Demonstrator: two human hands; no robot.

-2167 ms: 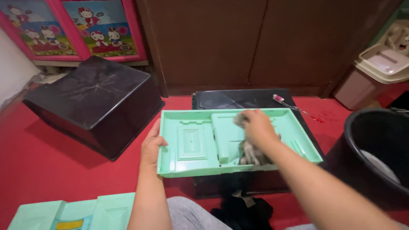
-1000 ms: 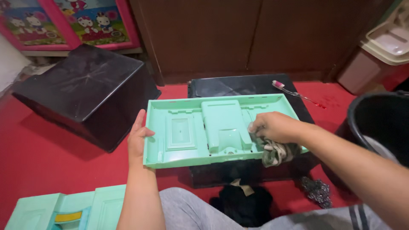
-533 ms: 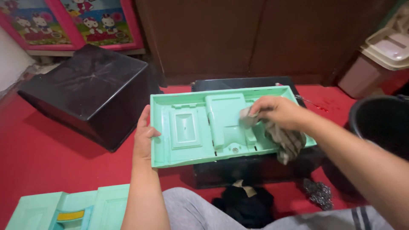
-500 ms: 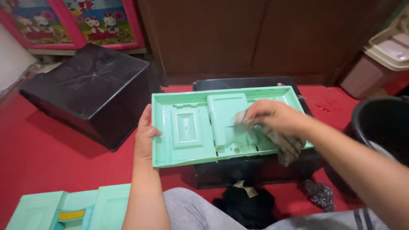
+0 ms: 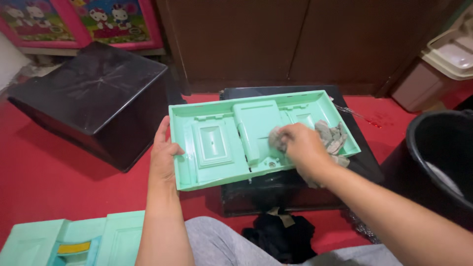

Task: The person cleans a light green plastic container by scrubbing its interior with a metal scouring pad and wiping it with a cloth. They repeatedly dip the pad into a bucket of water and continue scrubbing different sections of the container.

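Note:
A mint-green moulded plastic panel (image 5: 212, 148) lies tilted on a low black box (image 5: 276, 189) in front of me. My left hand (image 5: 163, 153) grips the panel's left edge, thumb on the inner face. My right hand (image 5: 298, 145) presses a grey-brown rag (image 5: 331, 138) against the panel's middle, beside a raised rectangular section (image 5: 256, 123). Part of the rag trails out to the right over the panel's recess.
An overturned black tub (image 5: 93, 98) sits at the left on the red floor (image 5: 44, 187). A black bucket (image 5: 441, 157) stands at the right, a lidded bin (image 5: 433, 64) behind it. Another mint-green part (image 5: 74, 241) lies at bottom left. A dark cloth (image 5: 278, 236) lies near my knee. A brown cabinet (image 5: 295, 39) stands behind.
My right hand has rubbed the rag back and forth over the panel, from the lower right edge toward the middle. The left hand has kept its hold; the panel tilted slightly.

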